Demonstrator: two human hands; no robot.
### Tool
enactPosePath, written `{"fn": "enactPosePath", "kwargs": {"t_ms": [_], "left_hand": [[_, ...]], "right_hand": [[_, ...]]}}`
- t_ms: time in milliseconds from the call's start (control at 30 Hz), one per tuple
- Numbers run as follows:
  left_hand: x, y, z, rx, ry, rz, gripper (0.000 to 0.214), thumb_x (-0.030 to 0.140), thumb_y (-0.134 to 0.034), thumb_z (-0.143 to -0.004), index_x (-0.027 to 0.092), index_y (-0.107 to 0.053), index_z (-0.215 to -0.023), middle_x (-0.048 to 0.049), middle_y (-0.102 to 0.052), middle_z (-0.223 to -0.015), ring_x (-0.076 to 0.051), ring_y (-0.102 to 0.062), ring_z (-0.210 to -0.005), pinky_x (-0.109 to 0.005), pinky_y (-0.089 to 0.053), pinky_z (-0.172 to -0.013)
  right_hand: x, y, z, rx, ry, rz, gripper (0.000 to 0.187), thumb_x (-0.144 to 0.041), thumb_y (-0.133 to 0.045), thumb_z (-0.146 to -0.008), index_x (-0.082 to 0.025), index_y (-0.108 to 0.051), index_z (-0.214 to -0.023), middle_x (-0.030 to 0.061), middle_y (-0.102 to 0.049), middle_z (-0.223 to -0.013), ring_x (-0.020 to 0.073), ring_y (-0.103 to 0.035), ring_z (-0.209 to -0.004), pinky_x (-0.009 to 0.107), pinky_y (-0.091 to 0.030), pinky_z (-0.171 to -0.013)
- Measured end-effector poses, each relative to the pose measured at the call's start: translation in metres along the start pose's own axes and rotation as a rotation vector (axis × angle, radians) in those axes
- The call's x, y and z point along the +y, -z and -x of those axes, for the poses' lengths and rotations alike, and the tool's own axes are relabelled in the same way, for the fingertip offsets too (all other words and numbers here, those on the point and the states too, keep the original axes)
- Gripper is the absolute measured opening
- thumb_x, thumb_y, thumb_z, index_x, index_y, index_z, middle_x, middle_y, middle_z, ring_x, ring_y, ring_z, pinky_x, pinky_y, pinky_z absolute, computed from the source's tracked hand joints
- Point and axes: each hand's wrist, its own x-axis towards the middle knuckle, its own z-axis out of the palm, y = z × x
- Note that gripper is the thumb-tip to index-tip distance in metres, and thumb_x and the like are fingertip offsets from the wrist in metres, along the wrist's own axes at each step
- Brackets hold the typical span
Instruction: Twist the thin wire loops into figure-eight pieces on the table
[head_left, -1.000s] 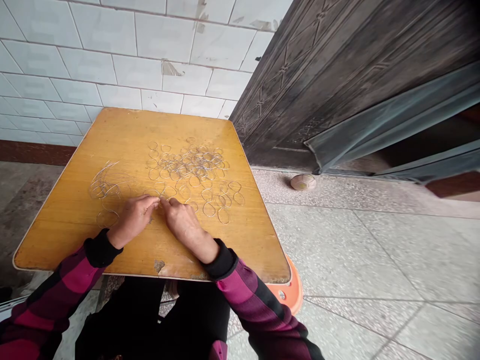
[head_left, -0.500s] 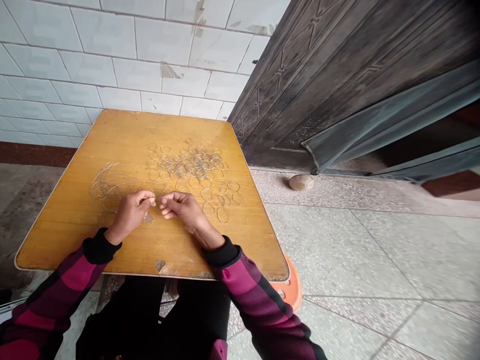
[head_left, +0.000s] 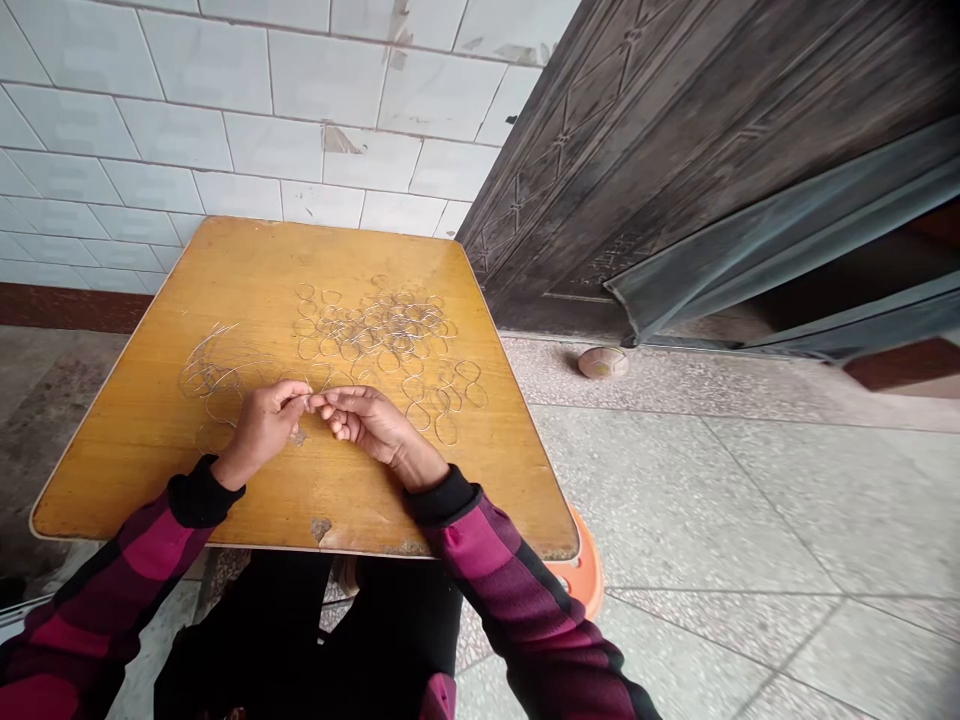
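Note:
A small wooden table (head_left: 225, 270) carries a spread of thin wire loops (head_left: 379, 335) in its middle and a tangle of longer bent wires (head_left: 214, 370) to the left. My left hand (head_left: 262, 425) and my right hand (head_left: 367, 420) meet just above the tabletop in front of the loops. Both are closed in a pinch, fingertips touching, on a thin piece of wire (head_left: 307, 398) held between them. The wire is too fine to see in full.
A white tiled wall (head_left: 225, 120) stands behind the table. A dark carved door (head_left: 675, 150) runs along the right. A small round object (head_left: 602, 362) lies on the floor by the door. An orange stool (head_left: 581, 575) peeks from under the table's right corner.
My hands rose from the tabletop, where they pressed a loop, and turned. They parted slightly, then came back together in a pinch on the wire.

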Motion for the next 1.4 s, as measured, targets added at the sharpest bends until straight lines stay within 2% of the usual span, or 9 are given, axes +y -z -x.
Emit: {"fn": "enactPosePath", "kwargs": {"t_ms": [567,633,800,900,1067,1167,1233,1300,1400], "left_hand": [[0.003,-0.001,0.001,-0.024,0.061,0.082,0.014,0.027,-0.057,-0.082,0.017,-0.063,-0.075,0.0071,-0.047,-0.042,-0.008,-0.045,-0.037,-0.019,-0.037,-0.041],[0.002,-0.001,0.000,-0.015,0.092,0.135,0.013,0.027,-0.057,-0.082,0.017,-0.063,-0.077,0.0068,-0.048,-0.043,-0.008,-0.045,-0.037,-0.019,-0.037,-0.041],[-0.001,-0.005,-0.004,0.065,0.171,0.339,0.016,0.030,-0.061,-0.081,0.015,-0.062,-0.076,0.0016,-0.060,-0.060,-0.007,-0.047,-0.042,-0.019,-0.037,-0.039],[-0.001,-0.007,-0.005,0.079,0.219,0.395,0.018,0.032,-0.065,-0.077,0.015,-0.062,-0.076,-0.0002,-0.063,-0.065,-0.007,-0.050,-0.044,-0.019,-0.039,-0.039],[0.001,-0.005,-0.002,-0.042,0.256,0.316,0.029,0.038,-0.063,-0.079,0.012,-0.067,-0.094,-0.0023,-0.066,-0.063,-0.012,-0.058,-0.045,-0.023,-0.046,-0.041],[0.006,-0.003,0.004,-0.117,0.178,0.157,0.035,0.038,-0.058,-0.084,0.011,-0.066,-0.104,-0.0023,-0.066,-0.058,-0.013,-0.057,-0.042,-0.023,-0.045,-0.040],[0.010,-0.003,0.008,-0.115,0.054,-0.013,0.033,0.034,-0.056,-0.086,0.012,-0.066,-0.108,-0.0020,-0.068,-0.059,-0.012,-0.057,-0.040,-0.023,-0.046,-0.041],[0.014,-0.003,0.012,-0.086,-0.126,-0.192,0.028,0.029,-0.056,-0.087,0.014,-0.066,-0.109,-0.0035,-0.071,-0.067,-0.013,-0.061,-0.047,-0.025,-0.052,-0.051],[0.018,-0.002,0.019,-0.014,-0.444,-0.357,0.024,0.021,-0.055,-0.087,0.016,-0.067,-0.108,-0.0094,-0.075,-0.092,-0.018,-0.071,-0.076,-0.029,-0.056,-0.075]], "right_hand": [[0.003,-0.001,-0.002,0.011,0.035,0.034,0.020,-0.027,-0.075,-0.072,-0.014,-0.073,-0.087,-0.0019,-0.065,-0.067,0.0021,-0.051,-0.046,0.013,-0.043,-0.045],[0.004,-0.004,-0.002,0.037,0.085,0.072,0.025,-0.033,-0.075,-0.072,-0.014,-0.072,-0.087,-0.0015,-0.066,-0.070,0.0025,-0.053,-0.048,0.013,-0.044,-0.046],[0.009,-0.013,-0.003,0.196,0.344,0.252,0.030,-0.042,-0.076,-0.069,-0.016,-0.067,-0.081,-0.0007,-0.067,-0.073,0.0053,-0.056,-0.054,0.018,-0.047,-0.051],[0.008,-0.015,-0.004,0.237,0.406,0.347,0.033,-0.047,-0.073,-0.070,-0.016,-0.067,-0.079,-0.0004,-0.066,-0.069,0.0069,-0.057,-0.055,0.020,-0.050,-0.054],[-0.001,-0.010,-0.001,0.273,0.436,0.428,0.034,-0.049,-0.071,-0.071,-0.015,-0.067,-0.076,-0.0003,-0.065,-0.065,0.0072,-0.057,-0.051,0.020,-0.049,-0.051],[-0.009,-0.004,0.002,0.290,0.399,0.424,0.034,-0.048,-0.072,-0.070,-0.015,-0.067,-0.075,-0.0012,-0.064,-0.061,0.0073,-0.057,-0.049,0.021,-0.050,-0.052],[-0.013,0.000,0.003,0.309,0.370,0.395,0.035,-0.047,-0.075,-0.067,-0.015,-0.067,-0.077,-0.0015,-0.064,-0.060,0.0075,-0.057,-0.049,0.021,-0.050,-0.052],[-0.017,0.004,0.004,0.329,0.360,0.367,0.036,-0.046,-0.076,-0.064,-0.015,-0.066,-0.076,-0.0018,-0.064,-0.059,0.0074,-0.057,-0.049,0.020,-0.050,-0.051],[-0.021,0.009,0.005,0.350,0.373,0.371,0.035,-0.046,-0.077,-0.063,-0.014,-0.066,-0.075,-0.0021,-0.063,-0.058,0.0073,-0.057,-0.048,0.020,-0.049,-0.050]]}}
